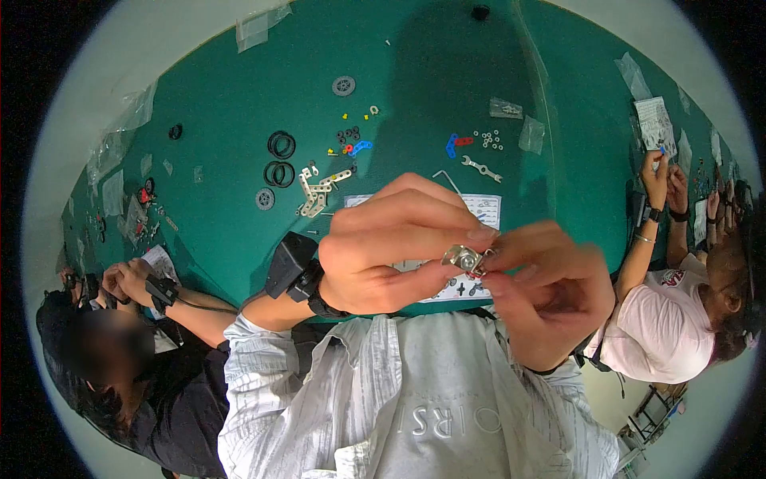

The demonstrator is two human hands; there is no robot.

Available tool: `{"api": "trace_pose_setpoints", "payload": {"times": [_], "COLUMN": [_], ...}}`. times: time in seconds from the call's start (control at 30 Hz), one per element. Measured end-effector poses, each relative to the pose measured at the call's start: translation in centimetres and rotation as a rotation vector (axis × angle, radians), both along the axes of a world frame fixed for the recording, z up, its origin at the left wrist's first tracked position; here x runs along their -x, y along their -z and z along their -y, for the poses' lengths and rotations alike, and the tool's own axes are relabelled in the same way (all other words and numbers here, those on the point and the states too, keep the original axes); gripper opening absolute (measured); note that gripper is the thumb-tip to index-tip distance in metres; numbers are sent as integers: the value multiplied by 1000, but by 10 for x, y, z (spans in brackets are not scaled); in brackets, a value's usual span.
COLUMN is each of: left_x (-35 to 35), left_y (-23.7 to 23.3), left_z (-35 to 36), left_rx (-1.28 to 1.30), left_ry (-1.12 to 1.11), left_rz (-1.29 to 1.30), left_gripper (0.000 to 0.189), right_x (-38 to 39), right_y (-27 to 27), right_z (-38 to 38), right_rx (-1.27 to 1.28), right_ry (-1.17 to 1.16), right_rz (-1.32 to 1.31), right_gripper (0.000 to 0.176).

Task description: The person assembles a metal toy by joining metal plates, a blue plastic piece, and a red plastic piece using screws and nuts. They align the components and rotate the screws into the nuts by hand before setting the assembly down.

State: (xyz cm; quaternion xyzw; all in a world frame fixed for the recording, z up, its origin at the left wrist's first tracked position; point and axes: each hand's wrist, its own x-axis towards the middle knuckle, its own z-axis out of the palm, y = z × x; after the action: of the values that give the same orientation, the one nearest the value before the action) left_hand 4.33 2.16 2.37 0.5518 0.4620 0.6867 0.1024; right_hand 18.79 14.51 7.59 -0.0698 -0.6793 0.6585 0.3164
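Observation:
My left hand [395,247] pinches a small shiny metal bracket [461,257] between thumb and fingertips, in front of my chest. My right hand [550,283], slightly blurred, meets it with thumb and finger closed at the bracket's right edge, where a small reddish bit shows. What exactly the right fingertips grip is too small to tell. Beneath both hands lies a printed sheet [485,209], partly covered. An L-shaped hex key [448,182] rests just beyond the left hand, and a small metal wrench [481,169] lies farther off.
On the green table [239,88] lie black rubber rings [280,144], grey wheels [344,86], pale perforated strips [317,191], blue and red pieces [453,144], white nuts [488,140] and plastic bags [532,134]. People work at left [152,399] and right [666,327].

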Motion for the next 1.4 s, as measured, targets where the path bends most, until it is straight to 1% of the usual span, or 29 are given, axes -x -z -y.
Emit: {"api": "trace_pose_setpoints", "payload": {"times": [0.03,0.13,0.33,0.43,0.77,0.87,0.97,1.07,1.13,1.23,1.4], "left_x": [0,-2,-2,-1,0,-6,-6,-4,-5,-6,-7], "left_y": [-1,1,1,0,-2,0,0,1,0,1,-1], "left_z": [0,-1,0,0,0,-1,-1,-1,-1,0,-1], "left_rx": [2,-10,-4,-8,9,-5,-12,5,2,4,-16], "left_ry": [3,5,14,18,38,11,8,20,36,56,97], "left_rz": [6,37,15,11,-8,68,61,-4,12,47,107], "left_gripper": [15,16,17,17,17,36,35,17,16,17,21], "right_x": [0,0,0,0,0,0,0,1,0,1,-1], "right_y": [0,2,1,2,7,6,7,7,5,6,4], "right_z": [0,-4,-3,-3,-4,-3,-3,-2,-1,5,0], "right_rx": [51,70,96,2,91,76,-6,-117,-147,-66,-158], "right_ry": [-14,-79,-73,-65,-96,-84,-66,-39,-21,50,9], "right_rz": [-4,-9,-23,-35,-77,-80,-105,-137,-130,-144,-132], "right_gripper": [31,31,32,33,40,42,43,42,41,36,37]}}
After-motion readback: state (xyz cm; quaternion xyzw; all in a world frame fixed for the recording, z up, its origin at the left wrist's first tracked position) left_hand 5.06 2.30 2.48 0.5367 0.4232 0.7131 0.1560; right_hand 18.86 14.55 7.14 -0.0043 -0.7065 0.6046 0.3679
